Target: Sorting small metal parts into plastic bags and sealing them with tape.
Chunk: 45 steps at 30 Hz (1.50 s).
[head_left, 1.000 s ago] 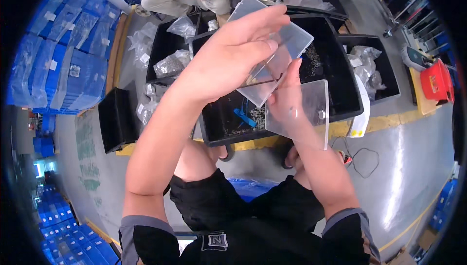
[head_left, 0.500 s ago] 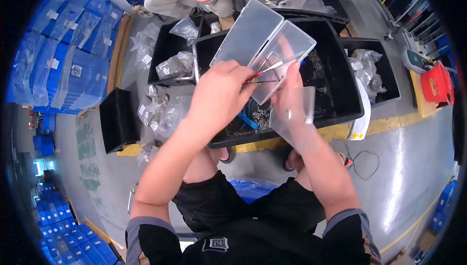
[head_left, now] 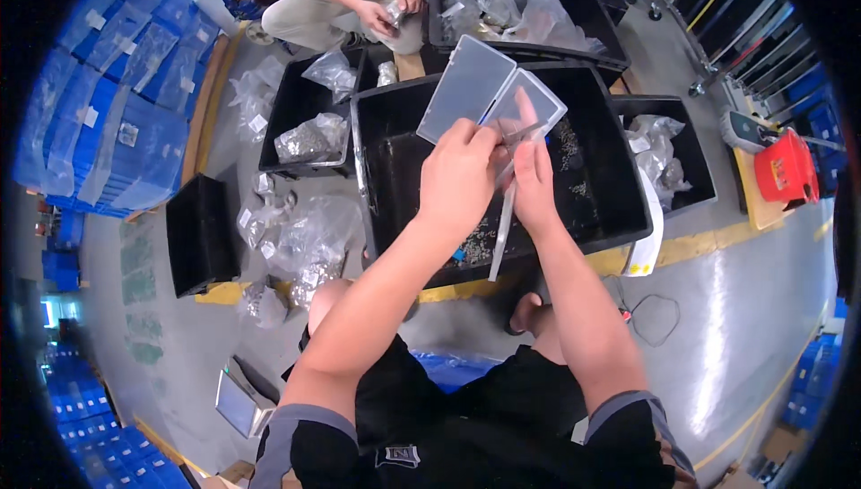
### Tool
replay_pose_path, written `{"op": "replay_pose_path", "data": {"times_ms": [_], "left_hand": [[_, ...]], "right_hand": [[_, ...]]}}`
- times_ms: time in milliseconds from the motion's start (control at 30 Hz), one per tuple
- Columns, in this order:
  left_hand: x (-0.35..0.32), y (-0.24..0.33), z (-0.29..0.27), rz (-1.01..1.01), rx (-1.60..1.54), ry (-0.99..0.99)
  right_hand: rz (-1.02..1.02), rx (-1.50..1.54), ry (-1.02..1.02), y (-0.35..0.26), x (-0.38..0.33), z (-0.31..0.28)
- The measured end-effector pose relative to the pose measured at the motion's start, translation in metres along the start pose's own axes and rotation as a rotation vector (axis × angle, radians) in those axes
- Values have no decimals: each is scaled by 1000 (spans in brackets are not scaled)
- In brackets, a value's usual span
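**Gray workshop floor, clear case open over a black tub**

Gray floor (head_left: pixel 700 345) spreads around the work, with wrapped blue crates (head_left: pixel 134 94) stacked at ten o'clock. A black tub (head_left: pixel 390 188) sits centrally, loose small pieces (head_left: pixel 480 242) strewn on its bottom. Above it the two-part clear case (head_left: pixel 468 90) stands open, just beyond the hands toward twelve. The right hand (head_left: pixel 536 195) holds the case near its lower end, thumb in front, a finger showing through the plastic. The left hand (head_left: pixel 457 179) is curled at the case's seven o'clock, its back to the camera; whether it pinches anything I cannot tell.

To handle this well, I would let the right hand carry the weight and hold both halves steady, leaving the left free to work lightly (the joint between them would probably dislike a twist). Staying over the tub seems wise, since it would catch a dropped bit.

Hard to make out: knuckles cover the left fingertips and the case's near edge. A thin clear panel (head_left: pixel 502 238) hangs toward six, seen edge-on; how it joins anything is hidden. At eleven, a co-worker's hands (head_left: pixel 388 18) hold something too small to identify.
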<state>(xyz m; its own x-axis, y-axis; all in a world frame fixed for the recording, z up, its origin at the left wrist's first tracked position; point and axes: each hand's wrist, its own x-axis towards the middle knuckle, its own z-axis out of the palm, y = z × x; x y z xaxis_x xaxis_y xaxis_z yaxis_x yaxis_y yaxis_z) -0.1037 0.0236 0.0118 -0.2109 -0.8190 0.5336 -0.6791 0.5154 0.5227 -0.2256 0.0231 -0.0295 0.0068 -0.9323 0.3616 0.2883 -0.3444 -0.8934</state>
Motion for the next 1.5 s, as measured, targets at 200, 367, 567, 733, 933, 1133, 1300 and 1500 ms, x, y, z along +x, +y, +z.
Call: {"op": "replay_pose_path", "data": {"times_ms": [200, 367, 567, 733, 933, 1133, 1300, 1500], "left_hand": [[0, -9, 17, -87, -176, 58], [1, -19, 23, -8, -238, 22], [9, -25, 24, 61, -208, 50], [8, -22, 32, -62, -333, 27], [8, -16, 25, 42, -668, 160], [2, -27, 29, -8, -771, 178], [1, -47, 22, 138, -694, 129], [10, -58, 10, -26, -334, -61]], "right_hand": [[43, -172, -59, 8, 2, -10], [-19, -255, -17, 13, 7, -15], [-14, -298, 1, 8, 10, -8], [-160, -642, 41, 8, 11, -18], [-216, -998, -119, -32, 14, -18], [-289, -1233, -159, -55, 18, 12], [-307, -1302, -251, -43, 17, 3], [197, -815, 2, 0, 11, 8]]}}
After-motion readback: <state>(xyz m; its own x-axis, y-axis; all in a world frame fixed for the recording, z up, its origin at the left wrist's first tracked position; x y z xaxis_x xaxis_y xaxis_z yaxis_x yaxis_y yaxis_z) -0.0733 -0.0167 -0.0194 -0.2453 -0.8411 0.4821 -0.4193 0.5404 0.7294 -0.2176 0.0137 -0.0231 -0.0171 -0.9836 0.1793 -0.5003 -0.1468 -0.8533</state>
